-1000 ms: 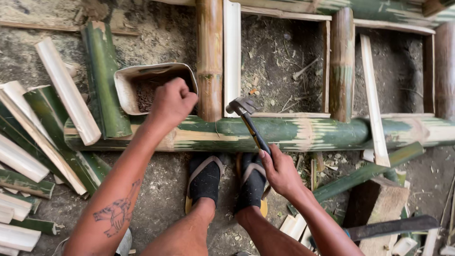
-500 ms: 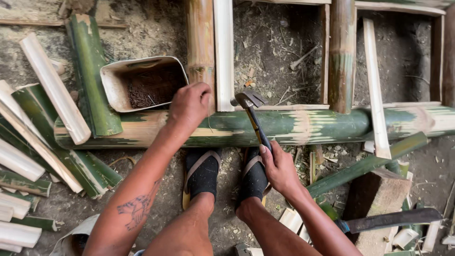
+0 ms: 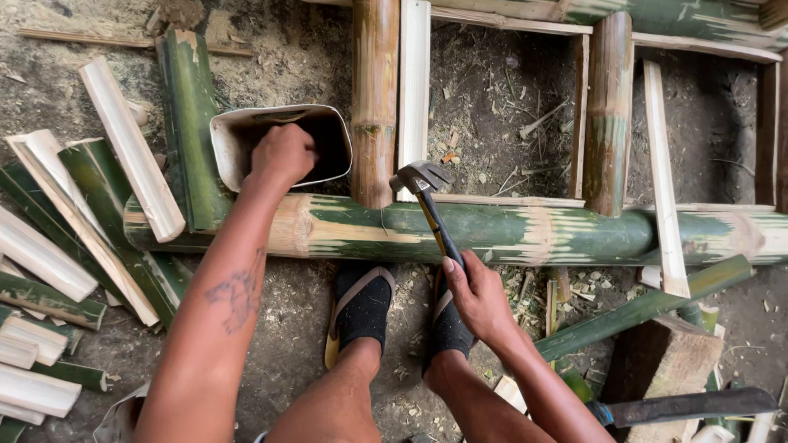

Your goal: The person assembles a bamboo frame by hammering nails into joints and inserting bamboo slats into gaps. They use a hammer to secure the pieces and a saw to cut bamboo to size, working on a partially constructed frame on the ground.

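My left hand (image 3: 281, 156) reaches into a pale cut container (image 3: 230, 135) that stands on the ground behind a thick green bamboo pole (image 3: 525, 234); its fingers are hidden inside. My right hand (image 3: 476, 295) grips the yellow-and-black handle of a claw hammer (image 3: 427, 197), whose head rests over the pole near a brown upright bamboo piece (image 3: 375, 98). My two feet in dark socks and sandals (image 3: 361, 308) stand just in front of the pole.
Split bamboo slats (image 3: 131, 148) lie piled at the left. A bamboo frame with pale slats (image 3: 661, 164) and brown posts (image 3: 609, 107) fills the right. A wooden block (image 3: 665, 361) and a long blade (image 3: 689, 404) lie at the lower right on dirt.
My left hand has moved from the green pole up and left into the container. The hammer stays held over the pole, nearly still.
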